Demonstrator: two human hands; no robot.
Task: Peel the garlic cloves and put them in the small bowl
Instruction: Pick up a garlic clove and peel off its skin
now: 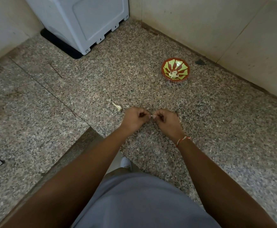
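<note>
My left hand and my right hand meet over the granite counter, fingers curled, both pinching a small pale garlic clove between their fingertips. Most of the clove is hidden by the fingers. Just left of my left hand an unpeeled garlic piece lies on the counter. The small red bowl with a green pattern stands further back to the right, apart from both hands, with several peeled cloves inside.
A white appliance on a black mat stands at the back left corner. Tiled walls border the counter at the back and right. The counter's front edge steps in below my left arm.
</note>
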